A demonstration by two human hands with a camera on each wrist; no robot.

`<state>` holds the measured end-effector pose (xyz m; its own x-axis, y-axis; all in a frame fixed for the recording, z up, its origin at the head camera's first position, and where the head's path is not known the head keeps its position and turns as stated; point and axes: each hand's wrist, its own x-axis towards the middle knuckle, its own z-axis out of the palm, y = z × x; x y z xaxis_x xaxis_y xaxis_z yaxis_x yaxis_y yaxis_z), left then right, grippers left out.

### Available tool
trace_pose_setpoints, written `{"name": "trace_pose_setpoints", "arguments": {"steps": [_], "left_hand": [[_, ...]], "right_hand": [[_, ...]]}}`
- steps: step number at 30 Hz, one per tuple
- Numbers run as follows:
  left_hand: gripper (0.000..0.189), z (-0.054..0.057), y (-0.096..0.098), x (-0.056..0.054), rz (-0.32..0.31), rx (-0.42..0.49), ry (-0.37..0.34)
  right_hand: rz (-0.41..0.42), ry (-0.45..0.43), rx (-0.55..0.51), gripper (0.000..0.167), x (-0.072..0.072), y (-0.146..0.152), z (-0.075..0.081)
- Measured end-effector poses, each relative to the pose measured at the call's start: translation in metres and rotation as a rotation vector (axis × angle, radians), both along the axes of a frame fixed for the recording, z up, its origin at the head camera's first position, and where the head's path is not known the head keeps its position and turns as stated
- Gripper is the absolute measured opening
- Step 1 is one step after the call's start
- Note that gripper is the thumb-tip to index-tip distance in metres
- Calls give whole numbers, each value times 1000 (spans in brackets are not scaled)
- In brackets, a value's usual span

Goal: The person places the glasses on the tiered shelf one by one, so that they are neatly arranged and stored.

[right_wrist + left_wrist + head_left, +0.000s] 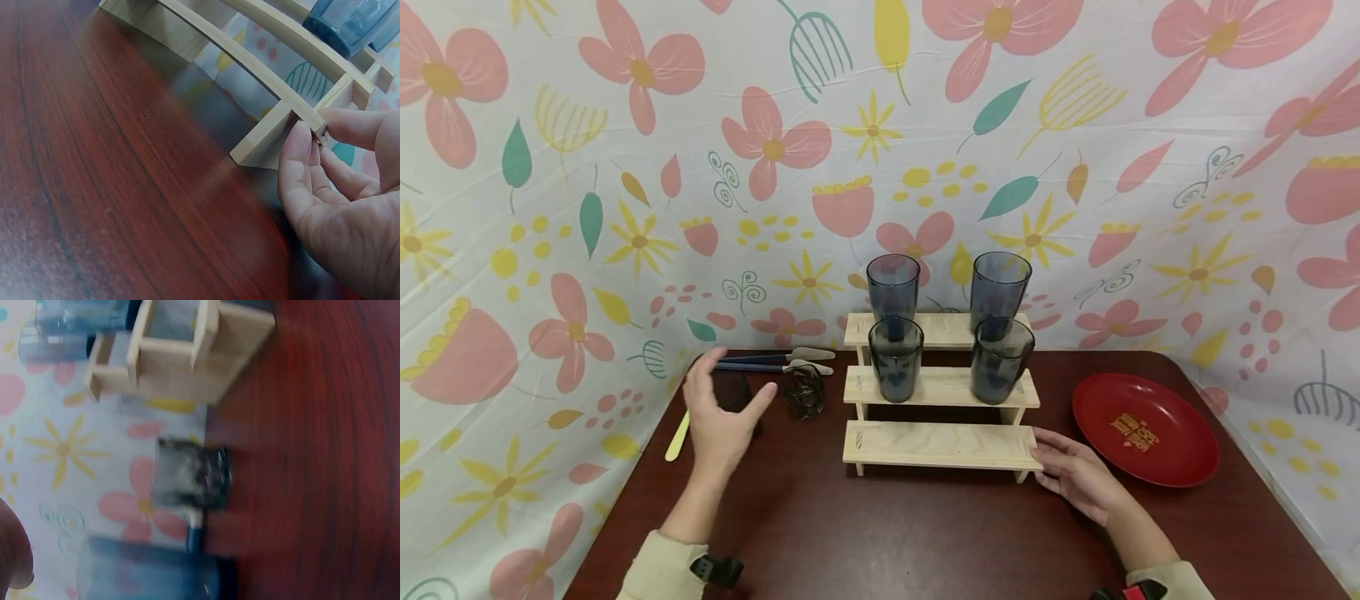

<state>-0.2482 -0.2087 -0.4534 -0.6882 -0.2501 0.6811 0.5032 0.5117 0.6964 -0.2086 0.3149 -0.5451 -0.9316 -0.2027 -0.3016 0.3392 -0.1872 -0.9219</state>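
A three-step wooden stand (940,446) stands on the dark table. Two tinted blue-grey glasses (893,283) are on its top step, and two more tinted glasses (897,367) on the middle one; the lowest step is bare. My right hand (1075,482) pinches the right end of that lowest step between thumb and fingers, as the right wrist view (340,203) also shows. To the left, my left hand (721,421) has thumb and fingers spread in front of a dark tinted glass (732,390), partly hidden by the hand. The left wrist view is blurred; a bluish glass (150,572) appears at its bottom.
A dark, patterned glass-like piece (805,392) sits between the left hand and the stand. Behind it lie spreaders with blue handles (752,367). A yellow-green handle (677,437) lies at the far left. Right of the stand is a red plate (1101,404). Floral cloth (760,233) hangs behind.
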Motion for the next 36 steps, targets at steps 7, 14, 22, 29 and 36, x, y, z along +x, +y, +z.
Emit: {"name": "trace_pose_setpoints", "arguments": {"steps": [7,14,22,29,36], "left_hand": [[87,-20,-32,-2,117,56,-70],[97,-39,-45,-5,148,170,-210],[102,-53,-49,-7,57,199,-316],[96,-58,-47,-10,-4,209,-332],[91,-60,-46,-11,18,207,-360]], "right_hand": [[2,-4,-12,63,0,1,0],[2,-2,-11,64,-1,1,0],[1,2,1,65,0,1,0],[3,4,-4,64,0,0,0],[3,0,-10,62,0,0,2]]}}
